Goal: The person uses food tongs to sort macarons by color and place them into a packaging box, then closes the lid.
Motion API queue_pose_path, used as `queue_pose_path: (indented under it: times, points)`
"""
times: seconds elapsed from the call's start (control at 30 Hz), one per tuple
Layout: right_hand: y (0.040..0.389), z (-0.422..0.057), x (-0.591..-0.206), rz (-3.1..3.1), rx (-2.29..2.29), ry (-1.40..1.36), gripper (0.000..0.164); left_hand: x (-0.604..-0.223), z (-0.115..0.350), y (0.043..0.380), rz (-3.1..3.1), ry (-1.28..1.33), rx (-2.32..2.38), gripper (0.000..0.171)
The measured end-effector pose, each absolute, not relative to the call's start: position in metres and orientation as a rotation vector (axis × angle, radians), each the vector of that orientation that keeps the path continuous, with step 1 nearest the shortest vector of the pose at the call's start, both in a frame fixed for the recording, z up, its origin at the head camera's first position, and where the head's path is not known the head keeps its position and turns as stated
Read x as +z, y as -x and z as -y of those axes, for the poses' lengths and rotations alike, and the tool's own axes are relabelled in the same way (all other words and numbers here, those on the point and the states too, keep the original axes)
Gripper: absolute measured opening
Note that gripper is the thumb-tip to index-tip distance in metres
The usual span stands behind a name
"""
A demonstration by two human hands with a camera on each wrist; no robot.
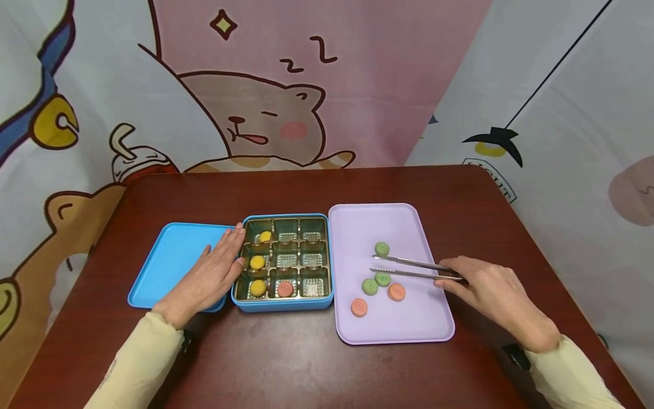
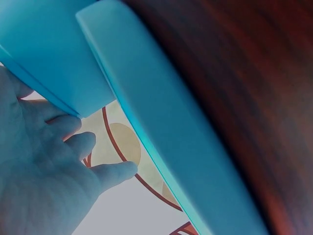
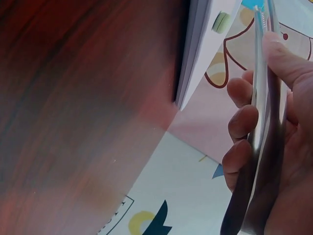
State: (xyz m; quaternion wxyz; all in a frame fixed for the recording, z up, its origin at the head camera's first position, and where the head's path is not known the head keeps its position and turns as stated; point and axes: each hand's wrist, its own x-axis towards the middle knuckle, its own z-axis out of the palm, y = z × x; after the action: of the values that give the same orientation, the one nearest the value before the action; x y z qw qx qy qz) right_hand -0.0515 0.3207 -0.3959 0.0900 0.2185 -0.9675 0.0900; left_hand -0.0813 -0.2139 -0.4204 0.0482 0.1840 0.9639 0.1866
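My right hand (image 1: 493, 292) grips a pair of metal tongs (image 3: 261, 112), thumb on one side and curled fingers on the other. Their serrated arms stand apart over the lilac tray (image 1: 419, 318), tips between a green round piece (image 1: 381, 248) and another green piece (image 1: 382, 279) nearer me. With fingers extended, my left hand (image 1: 214, 275) rests against the left side of a blue box (image 1: 286, 307) with a gold divided insert. Yellow pieces (image 1: 258, 262) sit in its left column, and an orange-pink piece (image 1: 285, 288) lies in the front middle compartment.
A third green piece (image 1: 370, 286) and two orange-pink pieces (image 1: 396, 292) lie on the tray's front half. A blue lid (image 1: 174, 255) lies left of the box, partly under my left forearm. Behind the brown table (image 1: 276, 363) hangs a cartoon-printed cloth (image 1: 388, 68).
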Motion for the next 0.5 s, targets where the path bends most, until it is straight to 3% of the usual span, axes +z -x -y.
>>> queue_pose_path:
  times: [0.5]
  points:
    - [0.0400,-0.3127,-0.3992,2.862,0.310,-0.823,0.038,-0.4204,0.2136,0.0812,-2.933,-0.555,0.580,0.064]
